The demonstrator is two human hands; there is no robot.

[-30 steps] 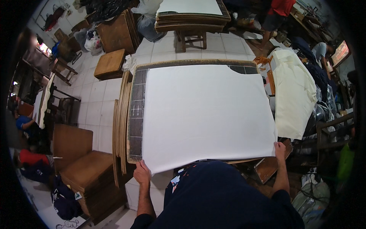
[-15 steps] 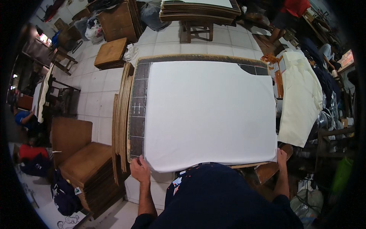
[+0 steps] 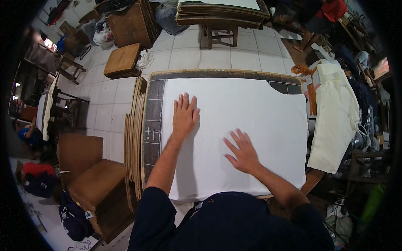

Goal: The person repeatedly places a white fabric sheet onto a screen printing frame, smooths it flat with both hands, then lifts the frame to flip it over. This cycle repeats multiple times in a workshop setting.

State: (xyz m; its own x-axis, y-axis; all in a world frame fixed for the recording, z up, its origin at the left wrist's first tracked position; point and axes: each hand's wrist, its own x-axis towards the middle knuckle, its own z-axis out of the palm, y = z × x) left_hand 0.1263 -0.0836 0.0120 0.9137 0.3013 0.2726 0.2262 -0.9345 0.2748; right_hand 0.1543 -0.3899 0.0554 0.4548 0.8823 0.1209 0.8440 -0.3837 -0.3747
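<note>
A white piece of fabric (image 3: 259, 108) lies spread over a dark board (image 3: 153, 104) marked with pale lines. The curved cut at its far right corner bares some of the board. Near the fabric's left edge, my left hand (image 3: 184, 118) is open, palm down, with its fingers pointing away from me. Nearer the middle, my right hand (image 3: 243, 152) is open over the fabric with its fingers spread and pointing up and left. Neither hand holds anything. Whether the right palm presses on the cloth or hovers just above it, I cannot tell.
Thin brown boards (image 3: 133, 138) stand on edge along the left side. A stack of brown boards (image 3: 98, 180) sits at the lower left. Cream fabric pieces (image 3: 335, 119) lie at the right. Another board stack (image 3: 222, 17) rests on a stool at the back. Other people are around the room.
Both hands have let go of the fabric's near corners and moved forward onto it, fingers now spread. The view has shifted slightly, so the board appears lower.
</note>
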